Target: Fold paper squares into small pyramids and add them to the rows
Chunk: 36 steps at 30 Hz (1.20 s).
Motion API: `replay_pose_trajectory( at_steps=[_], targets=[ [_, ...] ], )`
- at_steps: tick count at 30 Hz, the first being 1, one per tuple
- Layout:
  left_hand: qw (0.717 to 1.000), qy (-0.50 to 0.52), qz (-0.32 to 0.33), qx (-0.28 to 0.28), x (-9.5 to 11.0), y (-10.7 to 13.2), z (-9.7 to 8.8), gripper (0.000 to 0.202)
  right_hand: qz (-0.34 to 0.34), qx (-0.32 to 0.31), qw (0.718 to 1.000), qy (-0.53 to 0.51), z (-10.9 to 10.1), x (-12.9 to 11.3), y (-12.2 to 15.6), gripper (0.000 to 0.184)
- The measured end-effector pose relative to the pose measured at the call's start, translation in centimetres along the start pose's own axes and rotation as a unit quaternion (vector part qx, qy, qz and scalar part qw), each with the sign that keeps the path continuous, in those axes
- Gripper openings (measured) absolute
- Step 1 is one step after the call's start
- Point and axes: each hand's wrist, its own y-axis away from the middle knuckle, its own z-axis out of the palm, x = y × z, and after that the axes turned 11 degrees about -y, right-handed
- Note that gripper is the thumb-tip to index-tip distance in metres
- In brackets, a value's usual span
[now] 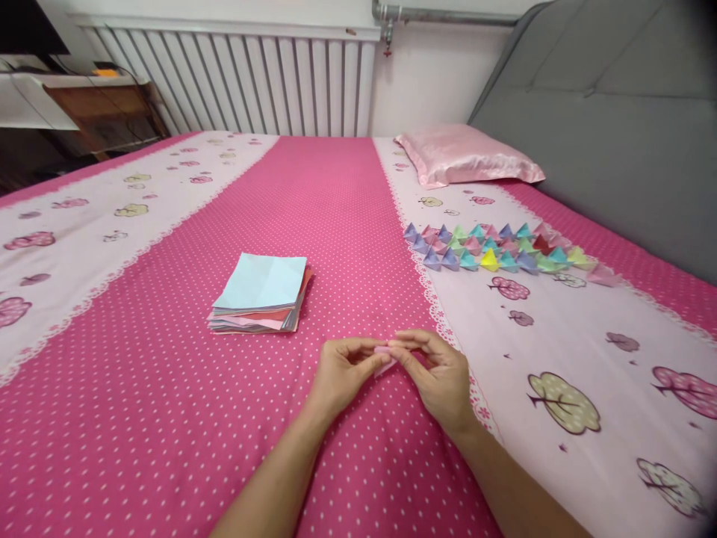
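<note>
On the near part of the bed (168,418), the left hand (344,368) and right hand (440,373) pinch a small pink paper (384,367) in a fingertip grip that hides most of its shape. Farther left, a paper stack (255,324) shows only its top sheet (264,282) whole; far left, a screen (28,28) is cut off.

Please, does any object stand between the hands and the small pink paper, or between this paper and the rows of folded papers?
Nothing visible does: the left hand and right hand both hold the pink paper directly. Towards the folded papers, beyond the right hand itself, only bedspread shows.
</note>
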Motion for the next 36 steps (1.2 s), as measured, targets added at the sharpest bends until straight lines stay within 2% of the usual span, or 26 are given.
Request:
replay_pose_trajectory(
  at_steps=[5, 9, 15, 23, 27, 31, 36],
  targets=[
    [1.0, -0.007, 0.001, 0.02, 0.2, 0.0, -0.1, 0.02, 0.036, 0.005, 0.999, -0.035, -0.1, 0.1, -0.2, 0.026],
    [0.999, 0.03, -0.016, 0.04, 0.1, 0.0, -0.2, 0.02, 0.061, 0.0, 0.997, -0.047, -0.3, -0.1, -0.5, 0.018],
    [1.0, 0.012, -0.006, 0.016, 0.1, 0.0, -0.3, 0.02, 0.053, 0.016, 0.998, -0.019, -0.4, -0.5, -0.6, 0.013],
    [1.0, 0.004, -0.019, -0.02, 0.3, 0.1, -0.2, 0.024, 0.067, 0.028, 0.996, -0.06, -0.5, 0.4, -0.3, 0.012],
    [0.995, 0.061, -0.059, -0.043, 0.1, 0.1, -0.1, 0.026, 0.11, 0.006, 0.989, -0.097, -0.3, 0.6, -0.5, 0.014],
    [0.993, 0.097, -0.062, -0.013, 0.3, 0.0, -0.1, 0.023, 0.148, -0.024, 0.982, -0.115, 0.0, 0.4, -0.4, 0.021],
    [0.991, 0.123, -0.059, -0.003, 0.4, 0.1, -0.1, 0.02, 0.126, -0.057, 0.988, -0.065, 0.3, -0.1, -0.1, 0.018]
  ],
)
